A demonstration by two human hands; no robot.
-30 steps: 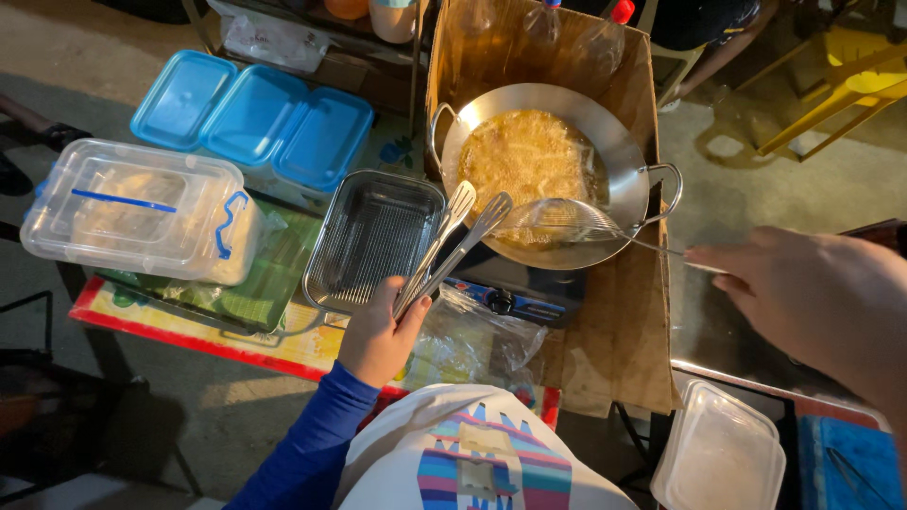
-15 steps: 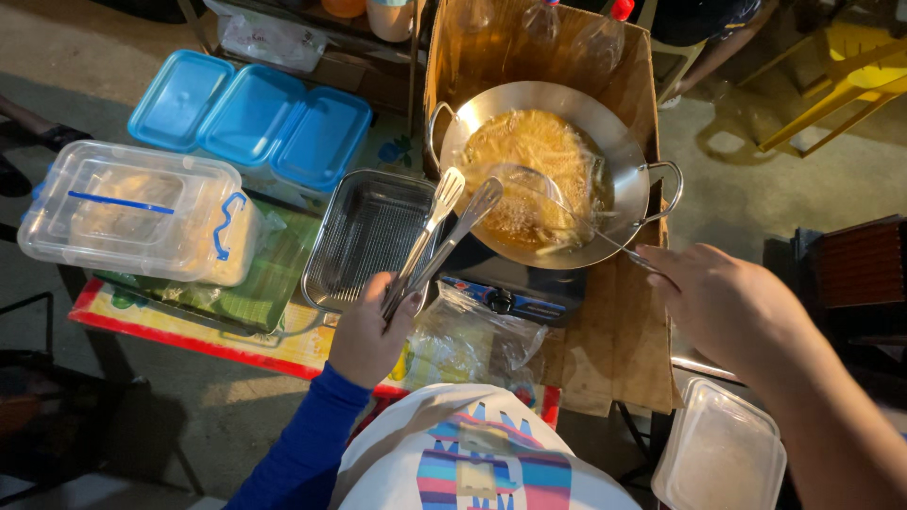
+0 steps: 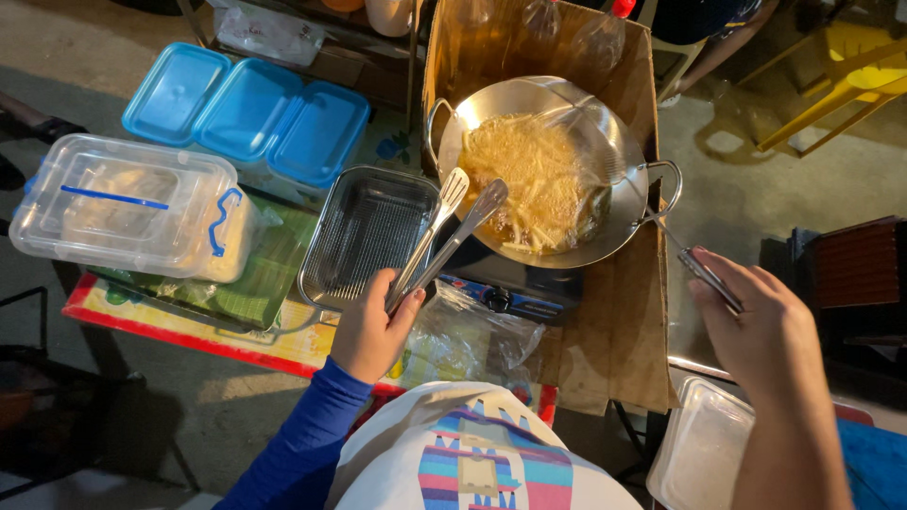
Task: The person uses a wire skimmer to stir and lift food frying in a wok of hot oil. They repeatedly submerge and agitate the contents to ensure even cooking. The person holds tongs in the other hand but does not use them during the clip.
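Metal tongs (image 3: 444,236) are being gripped at their handle end by the left hand (image 3: 371,332), fingers closed around them, with the tips being held apart over the near rim of the steel wok (image 3: 619,203). A wire skimmer (image 3: 586,156) is being held by its thin handle in the closed right hand (image 3: 756,326), to the right of the wok, its mesh being dipped among the pale fries (image 3: 524,184) in the oil. A mesh tray (image 3: 364,236) is sitting just left of the wok.

A single head-worn camera looks almost straight down from above the person's chest, close over the desk (image 3: 142,316), facing forward toward the frying pan (image 3: 614,203) at the far edge
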